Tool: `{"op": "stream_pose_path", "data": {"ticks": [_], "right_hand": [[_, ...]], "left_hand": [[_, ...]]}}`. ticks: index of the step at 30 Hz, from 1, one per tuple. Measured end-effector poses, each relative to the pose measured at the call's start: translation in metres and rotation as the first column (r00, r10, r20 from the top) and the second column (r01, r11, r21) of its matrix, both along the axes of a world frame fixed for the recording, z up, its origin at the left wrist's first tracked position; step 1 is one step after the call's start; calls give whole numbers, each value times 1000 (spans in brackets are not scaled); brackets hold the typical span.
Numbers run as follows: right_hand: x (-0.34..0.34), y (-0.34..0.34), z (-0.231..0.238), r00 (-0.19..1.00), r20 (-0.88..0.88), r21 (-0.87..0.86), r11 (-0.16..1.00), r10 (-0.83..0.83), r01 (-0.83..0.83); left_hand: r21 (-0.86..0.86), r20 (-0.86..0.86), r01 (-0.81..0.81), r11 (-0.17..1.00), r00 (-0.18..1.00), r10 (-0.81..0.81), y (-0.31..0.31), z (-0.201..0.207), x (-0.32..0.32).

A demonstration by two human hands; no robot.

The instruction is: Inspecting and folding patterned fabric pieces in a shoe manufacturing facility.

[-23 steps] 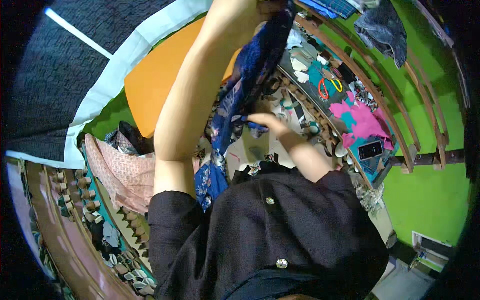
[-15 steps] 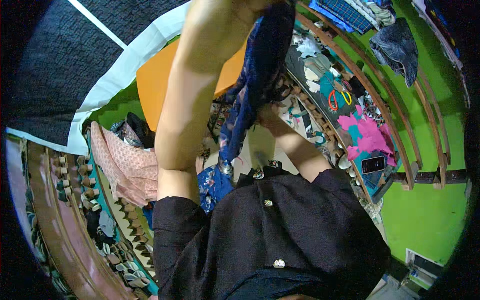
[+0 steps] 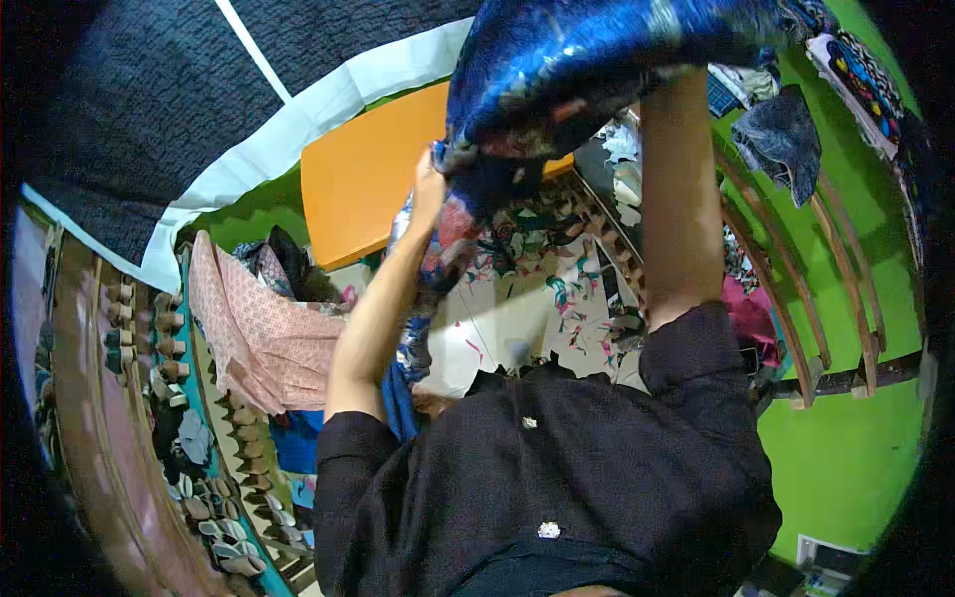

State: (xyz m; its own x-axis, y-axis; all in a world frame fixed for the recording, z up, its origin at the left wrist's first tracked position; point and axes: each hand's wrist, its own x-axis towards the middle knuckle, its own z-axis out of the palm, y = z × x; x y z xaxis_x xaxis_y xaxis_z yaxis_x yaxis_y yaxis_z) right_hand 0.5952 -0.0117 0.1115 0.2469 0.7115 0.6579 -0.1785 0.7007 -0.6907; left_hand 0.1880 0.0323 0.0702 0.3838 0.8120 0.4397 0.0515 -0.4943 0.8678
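A big piece of blue floral cloth [image 3: 557, 75] spreads across the top of the view, raised in front of me and partly smeared by motion. My left hand [image 3: 430, 189] is closed on its left edge, and a patterned length of it hangs down beside that forearm. My right arm [image 3: 681, 199] reaches up on the right; the cloth covers the hand, so its fingers are hidden. Further left lies a pink patterned cloth [image 3: 264, 333], with blue cloth [image 3: 298, 438] below it.
An orange panel [image 3: 368, 174] stands behind my left hand. Cloth scraps litter the pale floor [image 3: 497, 318]. Wooden rails [image 3: 846, 269] line the green wall at right, with a dark grey garment [image 3: 781, 144] over them. Several shoes [image 3: 224, 532] sit at lower left; pink cloth [image 3: 751, 318] lies near my right sleeve.
The blue floral cloth has gone from a narrow hanging bunch to a wide spread overhead. My left hand has come down and left; my right arm has risen.
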Motion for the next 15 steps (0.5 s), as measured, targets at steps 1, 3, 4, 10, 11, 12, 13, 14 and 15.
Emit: {"op": "stream_pose_path", "data": {"ticks": [1, 3, 4, 10, 11, 12, 13, 14, 15], "right_hand": [[77, -16, 62, 995, 6, 19, 995, -100, 100], [80, 1, 108, 989, -54, 4, 991, -137, 137], [99, -27, 107, 974, -82, -10, 978, -209, 209], [-99, -37, 79, 923, -325, -123, 977, -207, 176], [-121, -52, 79, 905, -358, -140, 971, -232, 194], [-138, -66, 80, 888, -392, -155, 969, -240, 194], [-142, -74, 88, 865, -424, -167, 962, -268, 216], [-144, -88, 89, 836, -455, -189, 951, -306, 245], [-143, -109, 88, 802, -489, -209, 938, -344, 275]], "left_hand": [[33, 46, 85, 996, 995, -87, 13, -16, 19], [-564, 41, 431, 704, 866, -498, 30, -30, 10], [-810, 203, 450, 376, 817, -540, -18, -3, 34], [-779, 170, 347, 523, 919, -356, -72, -17, 22], [-777, 172, 354, 521, 915, -365, -58, -31, 32], [-736, 572, 671, 92, 688, -446, -33, -38, 39], [-457, 878, 814, -359, 348, -330, -15, -35, 55], [-622, 705, 781, 61, 592, -391, -24, -6, 87], [-576, 799, 807, 128, 589, -118, -41, 39, 100]]}}
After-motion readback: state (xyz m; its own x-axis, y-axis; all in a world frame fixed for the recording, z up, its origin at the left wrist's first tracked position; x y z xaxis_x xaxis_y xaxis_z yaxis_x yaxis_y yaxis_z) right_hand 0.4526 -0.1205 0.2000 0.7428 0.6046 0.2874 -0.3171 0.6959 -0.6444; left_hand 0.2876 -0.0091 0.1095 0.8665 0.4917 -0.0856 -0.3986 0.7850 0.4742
